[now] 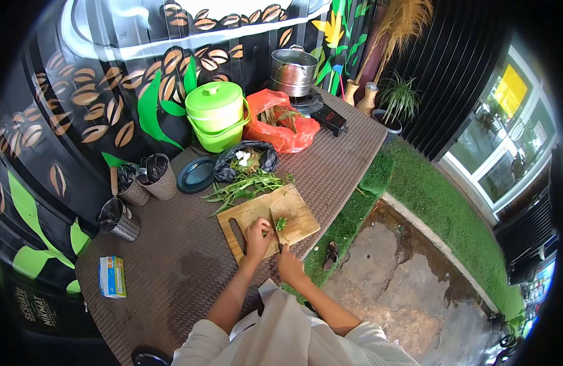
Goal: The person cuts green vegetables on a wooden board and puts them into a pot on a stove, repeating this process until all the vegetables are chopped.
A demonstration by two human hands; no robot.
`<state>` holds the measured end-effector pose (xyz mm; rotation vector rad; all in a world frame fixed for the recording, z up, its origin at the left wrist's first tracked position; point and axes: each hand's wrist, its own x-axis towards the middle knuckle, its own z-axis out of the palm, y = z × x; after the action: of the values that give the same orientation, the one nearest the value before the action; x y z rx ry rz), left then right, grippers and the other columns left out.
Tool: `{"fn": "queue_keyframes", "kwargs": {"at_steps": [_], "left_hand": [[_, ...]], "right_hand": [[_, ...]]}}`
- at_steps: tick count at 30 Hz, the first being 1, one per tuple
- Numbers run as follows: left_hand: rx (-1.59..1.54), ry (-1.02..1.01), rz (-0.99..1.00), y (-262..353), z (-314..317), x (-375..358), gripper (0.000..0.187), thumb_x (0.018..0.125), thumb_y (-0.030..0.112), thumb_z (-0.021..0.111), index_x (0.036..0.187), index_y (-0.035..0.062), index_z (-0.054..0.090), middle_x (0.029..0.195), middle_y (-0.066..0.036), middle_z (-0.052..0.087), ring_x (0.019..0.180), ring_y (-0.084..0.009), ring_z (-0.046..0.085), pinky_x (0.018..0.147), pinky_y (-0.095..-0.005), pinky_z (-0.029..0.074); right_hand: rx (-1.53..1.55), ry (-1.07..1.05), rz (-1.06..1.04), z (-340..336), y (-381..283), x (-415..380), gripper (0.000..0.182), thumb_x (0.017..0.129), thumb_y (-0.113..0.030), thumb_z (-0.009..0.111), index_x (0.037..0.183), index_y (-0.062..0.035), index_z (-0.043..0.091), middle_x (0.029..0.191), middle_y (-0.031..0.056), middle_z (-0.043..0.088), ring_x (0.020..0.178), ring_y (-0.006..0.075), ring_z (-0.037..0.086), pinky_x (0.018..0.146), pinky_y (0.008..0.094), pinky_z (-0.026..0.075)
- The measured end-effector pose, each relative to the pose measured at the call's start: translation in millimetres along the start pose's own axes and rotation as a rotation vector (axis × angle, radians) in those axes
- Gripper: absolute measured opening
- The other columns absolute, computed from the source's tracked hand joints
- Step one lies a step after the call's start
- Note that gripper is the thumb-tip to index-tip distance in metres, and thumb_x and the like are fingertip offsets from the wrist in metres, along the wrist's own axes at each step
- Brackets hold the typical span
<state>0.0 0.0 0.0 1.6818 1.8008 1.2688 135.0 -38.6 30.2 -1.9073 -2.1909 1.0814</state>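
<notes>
A wooden cutting board [245, 213] with a handle slot lies near the front edge of the brown woven-pattern table [171, 262]. My right hand [288, 266] is closed around the handle of a knife [274, 221], its blade pointing away from me over the board. Just left of the blade, my left hand [257, 238] is closed, fingers bent, on green vegetable stems that mostly hide under it. Cut green pieces [281, 223] lie on the board beside the blade. Long leafy greens [248, 186] are heaped beyond the board.
Behind the greens are a black plastic bag [223, 169] of scraps, a dark plate [196, 175], a lime-green lidded bucket [215, 113] and a red plastic bag [299, 135]. A metal pot [293, 72] stands on a portable stove [329, 119]. Utensil holders [160, 183] and a small box [112, 277] are left.
</notes>
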Motion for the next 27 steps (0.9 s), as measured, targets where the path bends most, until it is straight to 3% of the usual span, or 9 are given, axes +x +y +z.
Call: {"fn": "queue_keyframes", "kwargs": {"at_steps": [2,5,9,11,14,19,21,23,27], "left_hand": [[-0.237,0.013,-0.171,9,-3,2,0.027,0.068,-0.002,0.073,0.092,0.0003,0.061,0.071,-0.012,0.064,0.084,-0.0260,0.063,0.078,-0.0386,0.046],[-0.154,0.067,-0.125,-12,-5,2,0.018,0.067,0.000,0.074,0.083,-0.0020,0.064,0.071,-0.013,0.063,0.076,-0.0297,0.060,0.076,-0.0378,0.046],[-0.027,0.005,-0.074,-13,-5,-5,0.013,0.069,0.002,0.073,0.079,-0.0033,0.066,0.077,-0.015,0.063,0.077,-0.0321,0.058,0.077,-0.0398,0.045],[0.161,0.091,0.098,-7,-6,-10,0.012,0.072,0.004,0.070,0.082,-0.0032,0.068,0.083,-0.017,0.063,0.082,-0.0324,0.057,0.078,-0.0408,0.045],[0.113,0.116,0.176,6,-9,-17,0.009,0.074,0.002,0.067,0.081,-0.0035,0.068,0.085,-0.018,0.062,0.085,-0.0334,0.056,0.077,-0.0423,0.044],[0.099,0.075,0.099,-2,-8,-10,0.007,0.073,0.000,0.065,0.079,-0.0036,0.067,0.081,-0.016,0.063,0.083,-0.0327,0.058,0.079,-0.0406,0.045],[0.100,0.058,0.061,-6,-5,-4,0.007,0.072,-0.001,0.065,0.078,-0.0036,0.067,0.078,-0.015,0.064,0.081,-0.0317,0.060,0.078,-0.0400,0.046],[-0.099,-0.006,-0.101,-14,1,-2,0.005,0.071,-0.002,0.066,0.075,-0.0022,0.067,0.074,-0.014,0.066,0.072,-0.0284,0.064,0.072,-0.0378,0.048],[-0.086,-0.029,-0.095,-26,4,2,0.005,0.069,-0.003,0.067,0.074,-0.0024,0.067,0.072,-0.014,0.066,0.066,-0.0257,0.065,0.066,-0.0358,0.049]], "right_hand": [[-0.154,0.097,-0.057,12,9,11,0.036,0.092,-0.023,0.044,0.116,0.0025,0.038,0.090,0.0295,0.063,0.089,0.0444,0.063,0.077,0.0516,0.050],[-0.051,0.102,-0.168,-3,1,19,0.032,0.092,-0.021,0.043,0.112,0.0038,0.039,0.087,0.0282,0.063,0.085,0.0443,0.063,0.075,0.0516,0.050],[-0.044,0.159,-0.143,4,0,-2,0.038,0.090,-0.019,0.046,0.116,0.0073,0.035,0.086,0.0300,0.063,0.084,0.0468,0.062,0.074,0.0538,0.049],[-0.039,0.143,-0.091,9,-5,-3,0.037,0.090,-0.019,0.046,0.115,0.0066,0.036,0.086,0.0295,0.063,0.085,0.0468,0.062,0.074,0.0538,0.049],[-0.061,0.113,-0.093,13,6,15,0.034,0.090,-0.018,0.045,0.113,0.0055,0.037,0.088,0.0300,0.063,0.085,0.0465,0.062,0.074,0.0535,0.050],[-0.064,0.098,-0.130,-3,-2,-4,0.040,0.088,-0.016,0.046,0.118,0.0068,0.031,0.089,0.0311,0.062,0.083,0.0465,0.063,0.074,0.0523,0.051],[-0.069,0.153,-0.121,10,-2,-3,0.042,0.093,-0.025,0.042,0.121,0.0052,0.033,0.091,0.0295,0.063,0.086,0.0463,0.062,0.075,0.0541,0.049],[-0.094,0.075,-0.077,12,-2,4,0.044,0.093,-0.025,0.042,0.123,0.0051,0.031,0.092,0.0311,0.062,0.086,0.0466,0.062,0.075,0.0540,0.049],[-0.055,0.073,-0.191,-4,5,23,0.046,0.093,-0.025,0.042,0.125,0.0052,0.030,0.090,0.0308,0.062,0.085,0.0470,0.062,0.075,0.0537,0.049]]}}
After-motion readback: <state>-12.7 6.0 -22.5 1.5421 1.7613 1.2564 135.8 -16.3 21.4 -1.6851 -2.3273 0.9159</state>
